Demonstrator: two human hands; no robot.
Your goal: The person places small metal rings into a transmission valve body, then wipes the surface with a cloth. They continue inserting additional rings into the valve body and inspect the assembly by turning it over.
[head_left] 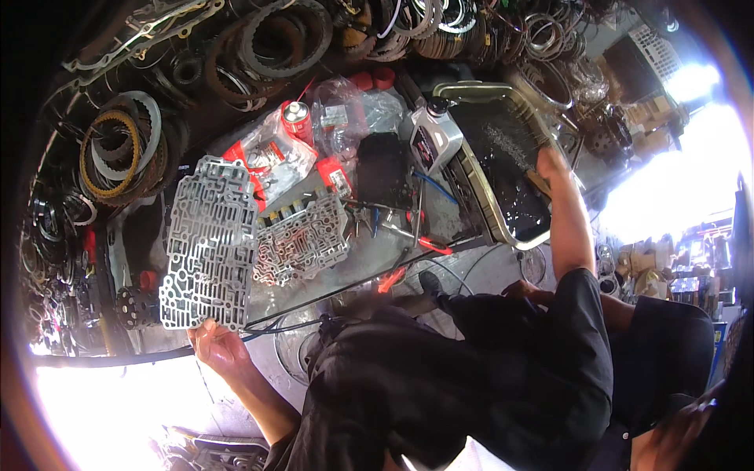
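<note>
My left hand (216, 345) grips the lower edge of a large silver valve body casting (208, 243), tilted up and full of narrow channels. Right of it, a second valve body half (302, 239) lies on the bench with reddish-brown marks and solenoids along its far edge. My right hand (553, 165) is closed at the right side of a deep metal pan (496, 208) with dark wet liquid in it. A brownish piece shows beneath its fingers, too unclear to name.
A grey oil bottle (437, 140) stands left of the pan. Near it are a red spray can (296, 119), plastic bags (338, 110), a black block (382, 169) and red-handled pliers (432, 245). Clutch rings (110, 157) crowd the far side. Another person's arm (616, 312) is at right.
</note>
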